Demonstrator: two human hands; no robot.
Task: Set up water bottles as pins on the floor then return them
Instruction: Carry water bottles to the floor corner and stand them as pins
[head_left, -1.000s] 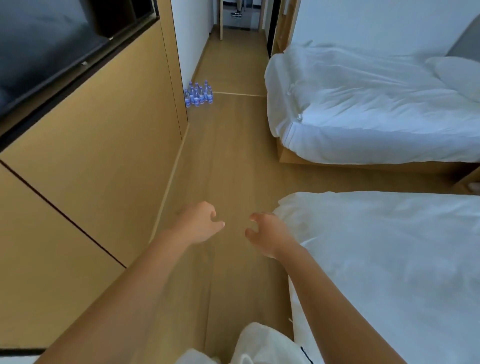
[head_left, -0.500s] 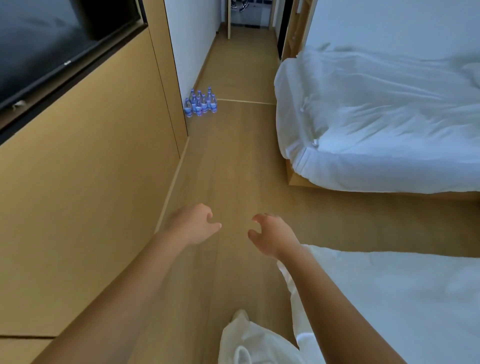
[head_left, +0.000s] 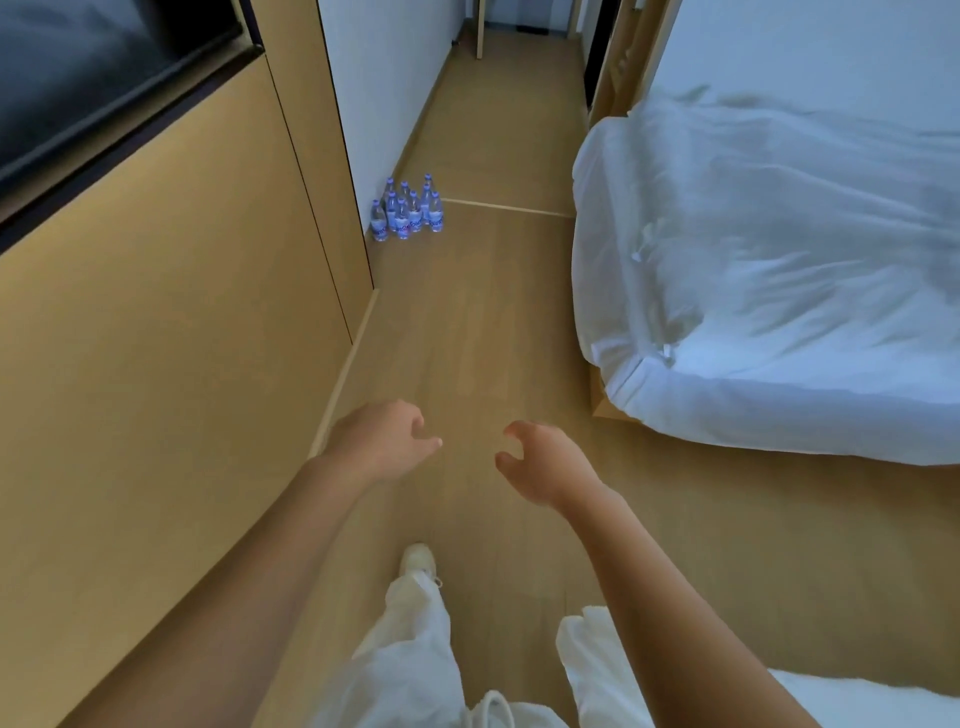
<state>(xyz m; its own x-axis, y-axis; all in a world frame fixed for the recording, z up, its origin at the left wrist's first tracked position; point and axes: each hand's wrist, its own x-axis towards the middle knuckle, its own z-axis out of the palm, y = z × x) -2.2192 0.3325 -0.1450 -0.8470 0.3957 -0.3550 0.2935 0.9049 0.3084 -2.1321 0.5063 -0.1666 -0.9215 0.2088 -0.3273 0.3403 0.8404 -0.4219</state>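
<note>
Closer now: the water bottles (head_left: 408, 212) sit larger in view than half a second ago, and the far bed (head_left: 779, 270) has slid right. Bottles stand upright in a tight cluster on the wood floor (head_left: 467, 338), just beside the corner of the wooden wall panel (head_left: 171, 312), well ahead of me. Left hand (head_left: 382, 439) and right hand (head_left: 545, 462) hang out front, apart, fingers loosely curled, gripping nothing. One white shoe (head_left: 418, 558) is forward under white trousers (head_left: 410, 660). Near bed (head_left: 883, 701) shows at bottom right.
</note>
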